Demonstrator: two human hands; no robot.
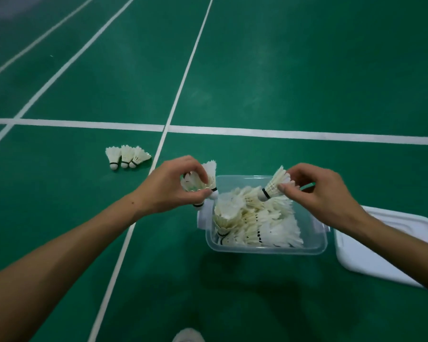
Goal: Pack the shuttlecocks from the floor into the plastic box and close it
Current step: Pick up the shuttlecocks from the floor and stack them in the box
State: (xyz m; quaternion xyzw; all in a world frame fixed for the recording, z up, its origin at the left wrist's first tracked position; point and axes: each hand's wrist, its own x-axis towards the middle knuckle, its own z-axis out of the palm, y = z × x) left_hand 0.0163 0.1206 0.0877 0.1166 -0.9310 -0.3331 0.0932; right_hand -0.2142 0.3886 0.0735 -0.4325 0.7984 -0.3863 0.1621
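A clear plastic box (pixel 267 249) stands open on the green court floor, holding several white feather shuttlecocks (pixel 257 218). My left hand (pixel 168 186) hovers at the box's far left corner and grips two shuttlecocks (pixel 206 177), their cork ends pointing right and down. My right hand (pixel 324 193) is over the box's far right corner and pinches one shuttlecock (pixel 276 185) by its feathers, cork pointing left and down. Three more shuttlecocks (pixel 126 156) lie side by side on the floor to the far left of the box. The white lid (pixel 371 255) lies flat to the right of the box.
White court lines (pixel 282 134) cross the green floor; one runs just left of the box under my left forearm. A shoe tip (pixel 188 335) shows at the bottom edge. A small green clip or handle (pixel 307 186) peeks out near my right fingers.
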